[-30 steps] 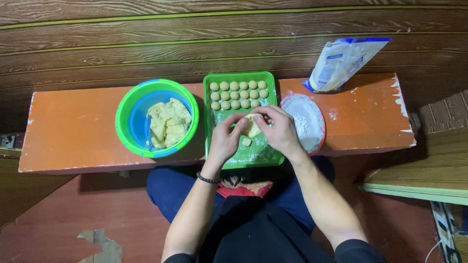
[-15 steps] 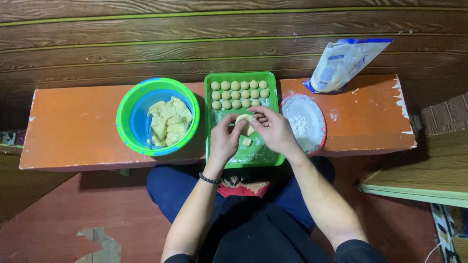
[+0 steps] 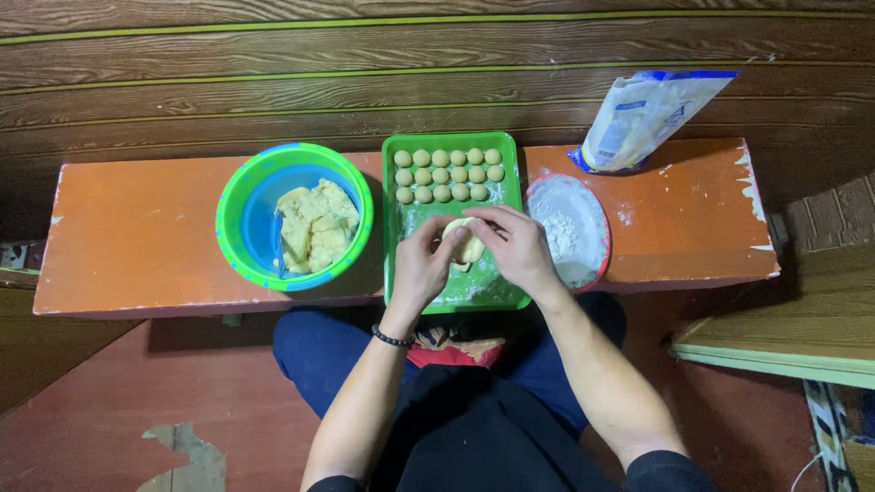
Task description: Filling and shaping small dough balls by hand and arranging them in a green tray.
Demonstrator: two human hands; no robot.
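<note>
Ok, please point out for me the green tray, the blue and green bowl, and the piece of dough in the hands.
green tray (image 3: 510, 144), head view, on its bare far rim.
blue and green bowl (image 3: 239, 191), head view, on its green left rim.
piece of dough (image 3: 470, 246), head view, on the pale part showing between both hands.

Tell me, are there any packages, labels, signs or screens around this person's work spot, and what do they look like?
Plastic bag: the only package; leans against the wooden wall at the far right of the orange bench, behind the plate of flour; soft, crumpled, whitish with blue edges and a blue printed patch.
Signs or screens: none in view.
</note>
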